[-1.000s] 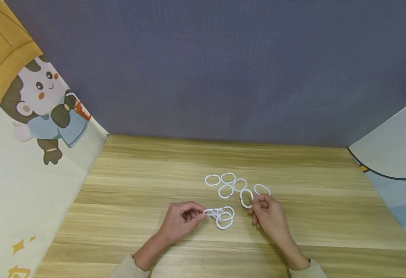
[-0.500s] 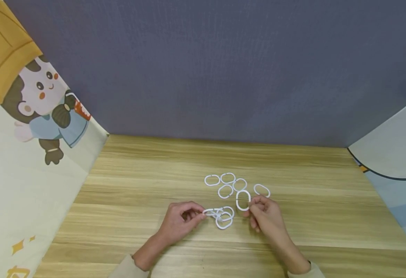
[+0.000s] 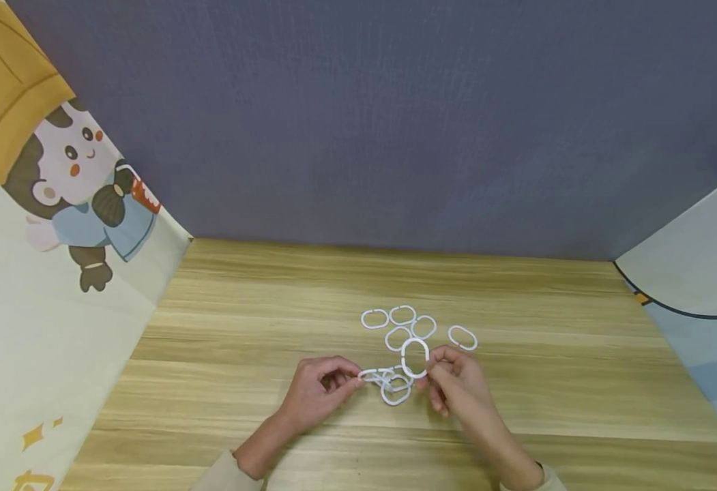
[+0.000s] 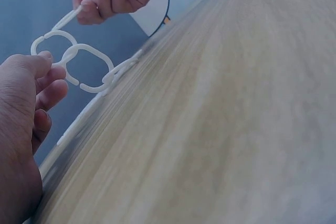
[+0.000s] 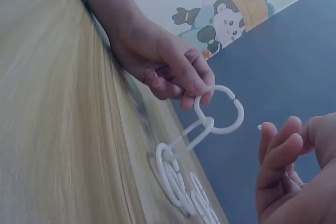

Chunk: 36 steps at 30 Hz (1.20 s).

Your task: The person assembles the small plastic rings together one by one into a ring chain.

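In the head view my left hand [image 3: 318, 389] pinches the end of a short chain of linked white plastic split rings [image 3: 397, 404]. Its lower links rest close over the wood. The left wrist view shows its thumb and finger on one ring, with a second ring [image 4: 102, 55] hooked through it. My right hand [image 3: 465, 389] pinches a single white split ring [image 3: 404, 358] by its side, upright. That ring overlaps the chain in the head view. From the right wrist only a small white tip of it shows beyond the fingers, the rest hidden.
Several loose white rings [image 3: 375, 328] lie behind the hands on the wooden table [image 3: 260, 300]. One more ring [image 3: 449, 334] lies apart to their right. A dark panel [image 3: 395, 136] rises at the back edge, with printed cartoon panels [image 3: 26, 307] at both sides.
My right hand has moved left with its ring, from beside the loose rings to the chain. The ring has turned to face the camera more. The left hand has stayed in place.
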Each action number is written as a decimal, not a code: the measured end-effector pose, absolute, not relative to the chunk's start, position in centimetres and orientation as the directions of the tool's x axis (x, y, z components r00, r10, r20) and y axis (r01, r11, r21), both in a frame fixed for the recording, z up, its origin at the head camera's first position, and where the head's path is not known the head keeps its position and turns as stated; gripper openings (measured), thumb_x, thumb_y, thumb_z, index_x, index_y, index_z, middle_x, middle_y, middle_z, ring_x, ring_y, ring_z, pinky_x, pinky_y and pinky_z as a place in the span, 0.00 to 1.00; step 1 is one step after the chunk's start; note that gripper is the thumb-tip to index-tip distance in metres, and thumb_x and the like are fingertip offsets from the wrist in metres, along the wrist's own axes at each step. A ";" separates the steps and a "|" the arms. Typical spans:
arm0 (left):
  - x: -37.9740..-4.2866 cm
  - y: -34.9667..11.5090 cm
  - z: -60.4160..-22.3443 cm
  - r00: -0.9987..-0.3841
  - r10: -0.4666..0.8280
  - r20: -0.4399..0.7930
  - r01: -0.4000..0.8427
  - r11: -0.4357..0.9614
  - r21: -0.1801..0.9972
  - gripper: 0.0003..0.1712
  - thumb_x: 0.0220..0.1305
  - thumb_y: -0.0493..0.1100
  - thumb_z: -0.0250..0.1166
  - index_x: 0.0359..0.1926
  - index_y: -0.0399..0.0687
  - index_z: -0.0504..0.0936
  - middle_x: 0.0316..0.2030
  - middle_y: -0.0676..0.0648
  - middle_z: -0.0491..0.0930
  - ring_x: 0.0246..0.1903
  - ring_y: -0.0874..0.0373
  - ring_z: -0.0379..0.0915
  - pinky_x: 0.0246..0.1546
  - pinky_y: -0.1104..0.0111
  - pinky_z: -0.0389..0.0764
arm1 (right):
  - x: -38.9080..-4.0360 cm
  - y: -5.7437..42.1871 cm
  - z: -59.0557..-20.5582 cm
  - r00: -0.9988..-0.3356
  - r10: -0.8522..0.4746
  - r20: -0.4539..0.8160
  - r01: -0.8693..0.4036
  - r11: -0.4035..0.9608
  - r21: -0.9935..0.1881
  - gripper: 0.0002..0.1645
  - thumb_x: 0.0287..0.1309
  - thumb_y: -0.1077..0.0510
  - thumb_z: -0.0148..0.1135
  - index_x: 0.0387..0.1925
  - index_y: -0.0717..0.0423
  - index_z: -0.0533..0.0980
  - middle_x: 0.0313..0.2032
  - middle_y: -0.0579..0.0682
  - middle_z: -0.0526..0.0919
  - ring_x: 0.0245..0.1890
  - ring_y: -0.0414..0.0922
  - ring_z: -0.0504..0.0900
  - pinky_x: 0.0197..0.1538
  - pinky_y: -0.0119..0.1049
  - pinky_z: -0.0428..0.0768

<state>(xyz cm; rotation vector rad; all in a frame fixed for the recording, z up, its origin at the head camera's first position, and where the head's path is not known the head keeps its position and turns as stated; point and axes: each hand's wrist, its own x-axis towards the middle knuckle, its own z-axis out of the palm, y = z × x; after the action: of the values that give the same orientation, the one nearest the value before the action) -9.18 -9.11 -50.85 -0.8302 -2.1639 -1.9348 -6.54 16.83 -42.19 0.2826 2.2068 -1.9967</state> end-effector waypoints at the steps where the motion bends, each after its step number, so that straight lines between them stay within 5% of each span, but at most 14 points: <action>1: -9.2 -9.1 -50.9 -0.842 0.315 0.437 0.469 0.030 0.883 0.09 0.62 0.28 0.79 0.40 0.43 0.92 0.26 0.50 0.88 0.24 0.73 0.74 0.19 0.72 0.80 | -6.5 16.8 -42.1 -0.969 0.030 -0.246 0.248 0.094 -0.964 0.04 0.69 0.72 0.55 0.43 0.71 0.74 0.25 0.56 0.87 0.13 0.37 0.71 0.16 0.26 0.68; 10: -9.2 -9.0 -51.0 -0.835 0.319 0.449 0.479 0.017 0.878 0.09 0.62 0.28 0.79 0.40 0.42 0.92 0.26 0.49 0.88 0.24 0.72 0.75 0.18 0.73 0.80 | -6.0 16.2 -42.3 -0.958 -0.076 -0.277 0.270 0.089 -0.959 0.07 0.76 0.68 0.58 0.46 0.73 0.74 0.27 0.55 0.88 0.14 0.36 0.72 0.17 0.25 0.69; 36: -9.3 -9.0 -50.9 -0.818 0.331 0.470 0.501 0.010 0.865 0.07 0.63 0.29 0.79 0.40 0.42 0.93 0.26 0.46 0.89 0.23 0.72 0.75 0.18 0.72 0.81 | -6.0 14.8 -43.7 -0.938 -0.101 -0.333 0.321 0.118 -0.940 0.07 0.68 0.69 0.60 0.45 0.70 0.76 0.30 0.57 0.91 0.12 0.36 0.70 0.16 0.25 0.66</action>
<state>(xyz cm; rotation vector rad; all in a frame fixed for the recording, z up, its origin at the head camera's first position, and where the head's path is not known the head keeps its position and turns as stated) -9.30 -8.98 -50.92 -0.8870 -2.1337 -1.9264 -5.97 14.83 -43.66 0.2145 2.0870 -1.8846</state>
